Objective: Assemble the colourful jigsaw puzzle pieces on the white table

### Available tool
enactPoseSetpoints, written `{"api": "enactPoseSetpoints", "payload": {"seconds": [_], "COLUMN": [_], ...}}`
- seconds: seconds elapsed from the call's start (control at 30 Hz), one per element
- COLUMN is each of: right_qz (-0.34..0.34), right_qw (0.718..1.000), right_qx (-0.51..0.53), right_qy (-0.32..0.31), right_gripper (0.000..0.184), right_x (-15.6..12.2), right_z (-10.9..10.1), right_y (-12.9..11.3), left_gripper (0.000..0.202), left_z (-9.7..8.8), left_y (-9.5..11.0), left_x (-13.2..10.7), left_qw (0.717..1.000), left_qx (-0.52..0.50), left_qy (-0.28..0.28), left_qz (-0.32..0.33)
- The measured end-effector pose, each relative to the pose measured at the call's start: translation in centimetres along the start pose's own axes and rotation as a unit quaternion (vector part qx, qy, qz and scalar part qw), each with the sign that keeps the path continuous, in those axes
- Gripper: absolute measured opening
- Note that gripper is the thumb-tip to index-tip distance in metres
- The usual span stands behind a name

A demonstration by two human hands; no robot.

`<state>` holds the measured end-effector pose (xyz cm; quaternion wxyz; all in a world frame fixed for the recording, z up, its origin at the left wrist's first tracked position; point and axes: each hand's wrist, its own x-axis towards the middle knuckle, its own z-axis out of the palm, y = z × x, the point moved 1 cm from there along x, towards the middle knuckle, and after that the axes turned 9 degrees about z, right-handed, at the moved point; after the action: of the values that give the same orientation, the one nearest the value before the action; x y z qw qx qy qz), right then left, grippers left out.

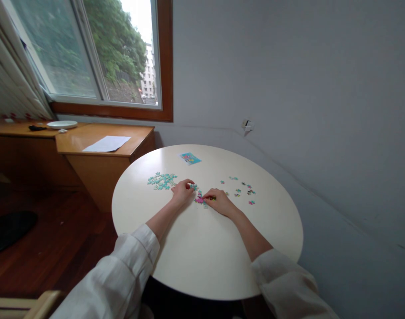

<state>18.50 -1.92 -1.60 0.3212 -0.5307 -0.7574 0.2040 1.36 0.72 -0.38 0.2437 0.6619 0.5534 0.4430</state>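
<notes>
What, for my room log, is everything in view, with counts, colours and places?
Round table: one, cream, centre
Teal puzzle pieces: many, teal, table's left
Scattered puzzle pieces: about a dozen, mixed, table's right
Middle puzzle pieces: several, pink and teal, table's middle
Picture card: one, mostly blue, table's far side
Desk: count unclear, brown, left
Paper: one, white, on desk
Dish: one, white, on desk
Window: one, brown-framed, upper left
Curtain: one, beige, far left
Wall fitting: one, whitish, behind table
Floor object: one, black, left
Left hand: one, bare, beside middle pieces
Right hand: one, bare, at pink pieces
</notes>
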Motion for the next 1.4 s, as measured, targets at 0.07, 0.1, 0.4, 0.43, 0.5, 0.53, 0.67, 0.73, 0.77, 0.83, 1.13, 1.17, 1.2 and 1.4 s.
{"api": "enactPoseSetpoints", "payload": {"seconds": [0.07, 0.1, 0.4, 0.43, 0.5, 0.53, 0.67, 0.73, 0.77, 0.83, 1.13, 1.17, 1.2, 1.4], "right_qz": [-0.001, -0.003, -0.021, -0.022, -0.025, -0.026, -0.021, -0.014, -0.012, -0.008, 0.007, 0.007, 0.006, 0.002], "right_qw": [1.000, 1.000, 0.999, 0.999, 0.998, 0.998, 0.998, 0.999, 0.999, 0.999, 0.998, 0.998, 0.998, 0.997], "right_qx": [-0.002, -0.003, 0.001, 0.002, 0.005, 0.007, 0.026, 0.036, 0.038, 0.042, 0.059, 0.059, 0.059, 0.055], "right_qy": [-0.004, -0.006, -0.039, -0.045, -0.057, -0.062, -0.049, -0.021, -0.006, 0.018, 0.031, 0.032, 0.033, 0.047], "right_gripper": [0.014, 0.014, 0.011, 0.011, 0.011, 0.011, 0.012, 0.014, 0.014, 0.013, 0.013, 0.013, 0.013, 0.013], "right_x": [0.0, 0.0, -0.3, -0.4, -0.5, -0.6, -0.6, -0.6, -0.5, -0.4, -0.3, -0.3, -0.3, -0.2], "right_z": [0.0, 0.0, 0.0, -0.1, -0.1, -0.1, -0.2, -0.3, -0.4, -0.5, -0.3, -0.3, -0.2, -0.2], "right_y": [0.0, 0.0, -1.0, -1.3, -1.7, -1.9, -2.4, -2.4, -2.3, -2.2, -1.7, -1.6, -1.6, -1.5], "left_gripper": [0.020, 0.020, 0.020, 0.020, 0.020, 0.020, 0.022, 0.022, 0.022, 0.023, 0.023, 0.024, 0.024, 0.022], "left_z": [0.0, 0.0, -0.3, -0.3, -0.3, -0.3, -0.2, -0.1, -0.1, 0.0, -0.2, -0.2, -0.2, -0.2], "left_y": [0.1, 0.1, 0.8, 0.8, 0.8, 0.8, 0.6, 0.5, 0.5, 0.4, 0.8, 0.8, 0.8, 0.8], "left_x": [0.0, 0.0, -0.2, -0.2, -0.2, -0.2, -0.2, -0.2, -0.2, -0.2, -0.3, -0.3, -0.4, -0.5], "left_qw": [1.000, 1.000, 0.994, 0.994, 0.993, 0.993, 0.992, 0.992, 0.992, 0.991, 0.991, 0.991, 0.991, 0.992], "left_qx": [0.011, 0.018, 0.097, 0.099, 0.104, 0.106, 0.112, 0.112, 0.113, 0.113, 0.111, 0.110, 0.109, 0.100], "left_qy": [-0.005, -0.007, -0.052, -0.054, -0.055, -0.055, -0.059, -0.063, -0.063, -0.065, -0.071, -0.072, -0.073, -0.075], "left_qz": [0.000, -0.002, -0.011, -0.011, -0.010, -0.010, -0.002, 0.003, 0.004, 0.005, -0.003, -0.003, -0.002, 0.005]}}
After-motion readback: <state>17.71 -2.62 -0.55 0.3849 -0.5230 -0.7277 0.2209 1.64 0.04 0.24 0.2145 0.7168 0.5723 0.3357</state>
